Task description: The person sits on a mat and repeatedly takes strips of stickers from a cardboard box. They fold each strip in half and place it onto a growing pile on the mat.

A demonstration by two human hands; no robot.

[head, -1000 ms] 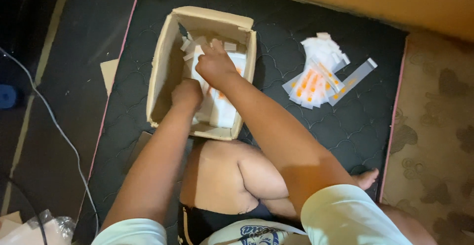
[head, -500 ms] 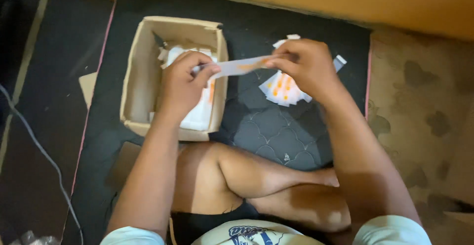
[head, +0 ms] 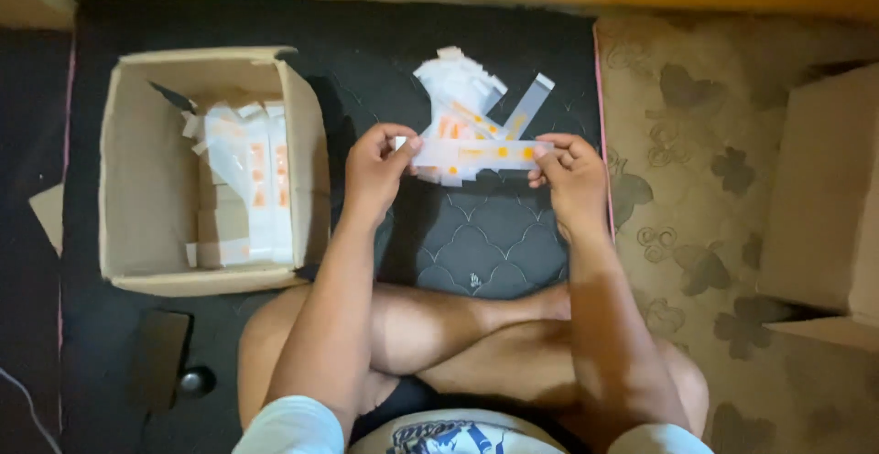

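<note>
Hands, two of them, left hand [head: 377,172] and right hand [head: 569,172], pinched one white strip [head: 476,153] by its ends above the mat [head: 476,243], between one open box [head: 302,143] and one pile of strips [head: 458,88].

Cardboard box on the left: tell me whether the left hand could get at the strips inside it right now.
Probably yes: the cardboard box is open-topped beside the left hand, but that hand holds the strip with the right hand.

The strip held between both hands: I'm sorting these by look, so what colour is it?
The strip is translucent white with small orange marks, in the head view.
</note>
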